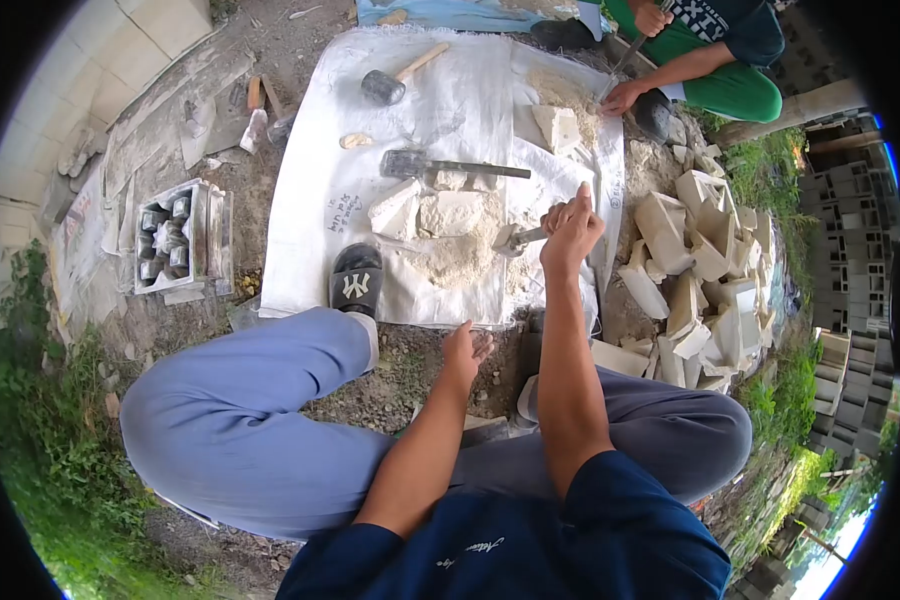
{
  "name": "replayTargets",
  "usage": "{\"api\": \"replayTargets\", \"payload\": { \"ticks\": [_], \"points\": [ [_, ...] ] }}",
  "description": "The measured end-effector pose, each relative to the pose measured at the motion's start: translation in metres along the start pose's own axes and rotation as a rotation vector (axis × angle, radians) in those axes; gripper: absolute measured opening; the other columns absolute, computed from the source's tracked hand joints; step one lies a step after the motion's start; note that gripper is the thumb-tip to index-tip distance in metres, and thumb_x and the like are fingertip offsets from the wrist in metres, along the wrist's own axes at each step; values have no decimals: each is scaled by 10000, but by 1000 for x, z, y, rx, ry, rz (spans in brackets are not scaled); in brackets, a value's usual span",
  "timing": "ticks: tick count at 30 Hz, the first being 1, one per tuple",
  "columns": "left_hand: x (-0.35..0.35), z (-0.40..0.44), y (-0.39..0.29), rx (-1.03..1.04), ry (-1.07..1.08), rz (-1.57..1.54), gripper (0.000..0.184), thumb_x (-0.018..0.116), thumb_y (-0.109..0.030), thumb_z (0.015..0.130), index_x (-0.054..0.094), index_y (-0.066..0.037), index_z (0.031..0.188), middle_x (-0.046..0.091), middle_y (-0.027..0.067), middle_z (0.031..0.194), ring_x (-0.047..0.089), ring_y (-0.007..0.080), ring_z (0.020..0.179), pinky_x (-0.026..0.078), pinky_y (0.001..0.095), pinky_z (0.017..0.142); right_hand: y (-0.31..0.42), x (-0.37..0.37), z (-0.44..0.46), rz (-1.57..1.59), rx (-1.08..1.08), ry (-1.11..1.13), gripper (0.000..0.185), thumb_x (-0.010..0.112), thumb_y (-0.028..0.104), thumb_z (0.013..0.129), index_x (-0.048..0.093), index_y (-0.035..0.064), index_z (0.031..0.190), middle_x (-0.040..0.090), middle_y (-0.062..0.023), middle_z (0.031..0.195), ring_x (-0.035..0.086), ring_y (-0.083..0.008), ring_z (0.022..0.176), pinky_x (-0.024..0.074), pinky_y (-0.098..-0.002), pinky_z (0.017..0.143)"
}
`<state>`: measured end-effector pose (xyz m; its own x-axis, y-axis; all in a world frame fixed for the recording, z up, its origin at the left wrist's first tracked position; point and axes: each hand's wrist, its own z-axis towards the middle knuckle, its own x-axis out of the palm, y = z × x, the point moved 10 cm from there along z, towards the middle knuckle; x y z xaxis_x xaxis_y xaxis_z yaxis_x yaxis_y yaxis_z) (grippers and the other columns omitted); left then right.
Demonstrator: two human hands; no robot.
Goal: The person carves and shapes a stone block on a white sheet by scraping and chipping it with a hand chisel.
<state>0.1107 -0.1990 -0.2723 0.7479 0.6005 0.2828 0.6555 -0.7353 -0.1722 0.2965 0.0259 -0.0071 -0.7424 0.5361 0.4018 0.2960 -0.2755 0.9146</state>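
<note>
My right hand (573, 232) is closed round the handle of a hammer (511, 240), whose grey metal head points left over pale crumbs on the white sack sheet (320, 130). Left of that head lie broken chunks of whitish block (450, 213), amid powder (460, 265). Behind the chunks rests a mallet with a long dark handle (480, 169). Farther back is a black-headed mallet (383, 87) with a wooden handle. My left hand (465, 350) hangs by the sheet's front edge, fingers apart and holding nothing.
A heap of broken white block pieces (695, 270) lies to the right. Back right, a person's hand (625, 97) is beside another block piece (557, 130). A white crate (210, 235) with dark-topped items stands left. My sandal (356, 280) rests on the sheet.
</note>
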Motion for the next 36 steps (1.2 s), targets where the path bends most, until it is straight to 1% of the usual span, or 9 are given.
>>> {"api": "replayTargets", "payload": {
  "ticks": [5,10,16,21,24,25,28,34,36],
  "points": [
    [-1,3,7,-24,-53,-43,455,571,-294,1007,477,-8,1348,602,190,1258,673,279,889,591,422,746,30,-2,11,16,35,-51,621,558,374,1037,293,133,530,300,16,462,282,-101,408,218,-297,422],
    [1,8,-3,-19,-60,-16,505,588,-299,998,461,40,1351,585,202,1248,670,275,880,588,418,739,-57,4,-20,-324,-58,144,569,580,291,1038,449,38,545,384,39,496,297,-53,481,208,-286,448],
    [-7,10,9,-78,18,-81,501,571,-281,1005,409,-12,1395,520,191,1330,636,307,986,564,455,820,-3,27,-21,-20,-8,114,629,541,322,1059,305,102,519,345,15,467,261,-61,456,203,-292,440],
    [-1,11,6,-74,-37,-68,484,565,-274,1007,409,-10,1382,527,195,1288,642,308,969,567,455,805,14,56,-27,-351,-54,181,652,563,353,1046,361,40,510,345,27,484,259,-65,491,190,-312,460],
    [0,4,-2,-74,-50,-54,490,562,-277,1009,399,-14,1389,524,196,1289,644,314,974,569,460,811,-53,22,-35,-595,-33,104,648,575,363,1036,362,12,534,318,39,505,240,-70,523,167,-327,476],
    [-1,3,-4,-65,-70,-64,494,560,-279,1009,394,-18,1394,522,198,1292,645,318,976,570,462,814,-41,23,-35,-520,-231,105,636,559,342,1046,312,90,518,346,29,474,289,-67,452,211,-299,436],
    [1,8,-9,-23,-38,-51,516,558,-288,1012,377,-3,1402,512,207,1300,649,320,974,571,462,828,-50,4,-20,-305,6,8,630,579,307,1037,310,106,504,341,18,459,277,-75,427,196,-304,425],
    [-3,9,4,-105,-44,-90,547,577,-310,1002,427,102,1331,573,225,1187,655,309,962,573,452,851,16,28,-22,-195,29,5,656,587,336,1031,293,114,489,333,11,443,283,-90,401,200,-297,417],
    [-2,8,8,-87,-88,-87,545,584,-319,998,457,121,1294,595,226,1140,656,309,951,574,450,853,-15,9,-31,-333,-19,-51,649,584,328,1035,307,99,494,336,18,451,286,-80,414,207,-295,427]
  ]
}}
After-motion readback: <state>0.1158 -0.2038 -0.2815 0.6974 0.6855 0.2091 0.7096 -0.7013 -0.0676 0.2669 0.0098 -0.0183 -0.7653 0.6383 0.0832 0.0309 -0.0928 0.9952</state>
